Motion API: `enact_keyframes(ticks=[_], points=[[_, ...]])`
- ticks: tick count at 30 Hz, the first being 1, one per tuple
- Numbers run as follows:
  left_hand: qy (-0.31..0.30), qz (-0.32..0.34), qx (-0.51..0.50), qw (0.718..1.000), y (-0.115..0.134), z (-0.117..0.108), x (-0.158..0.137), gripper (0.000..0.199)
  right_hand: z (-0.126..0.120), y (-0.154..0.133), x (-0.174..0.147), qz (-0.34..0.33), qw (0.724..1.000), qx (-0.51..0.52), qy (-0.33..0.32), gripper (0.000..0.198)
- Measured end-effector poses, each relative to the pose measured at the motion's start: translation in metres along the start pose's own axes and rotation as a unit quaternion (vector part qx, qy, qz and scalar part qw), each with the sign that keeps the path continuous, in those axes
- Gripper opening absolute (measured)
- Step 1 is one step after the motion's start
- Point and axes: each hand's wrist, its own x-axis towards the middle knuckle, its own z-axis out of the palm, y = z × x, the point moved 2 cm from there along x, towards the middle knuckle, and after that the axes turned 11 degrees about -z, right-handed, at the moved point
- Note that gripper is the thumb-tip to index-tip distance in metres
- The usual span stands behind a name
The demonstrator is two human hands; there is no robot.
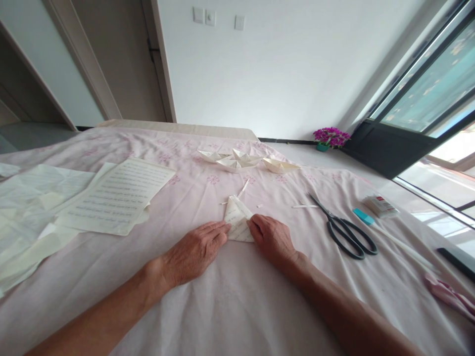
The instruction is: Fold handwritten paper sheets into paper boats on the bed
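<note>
A small sheet of printed paper folded to a pointed triangle (236, 218) lies in front of me on the tablecloth. My left hand (196, 247) grips its left edge, fingers close together at the corner. On the opposite side, my right hand (272, 237) is closed on the right edge, the fingers curled and the thumb against the paper. Both fingertips partly cover the lower corners. Thin paper strips (244, 189) lie just beyond the triangle's tip. Farther back stand several folded paper boats (237, 162), with a cream one (281, 165) at their right.
Printed sheets (118, 198) and crumpled paper (33, 198) spread over the left. To the right lie black-handled scissors (347, 230), a turquoise-ended tool (363, 216), a small clear pack (380, 205) and a pink cloth (451, 296). The pink tablecloth (222, 316) is wrinkled.
</note>
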Motion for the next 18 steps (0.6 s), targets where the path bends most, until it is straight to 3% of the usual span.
enact_keyframes(ticks=[12,18], points=[[0.010,0.003,0.024,1.000,0.0021,-0.0001,0.0001,0.035,0.0085,0.0041,0.0035,0.051,0.998,-0.025,-0.031,0.019],[-0.005,0.012,0.025,1.000,0.0015,-0.0030,-0.0011,0.043,0.0077,0.0046,0.0049,0.062,0.997,-0.019,-0.050,0.019]])
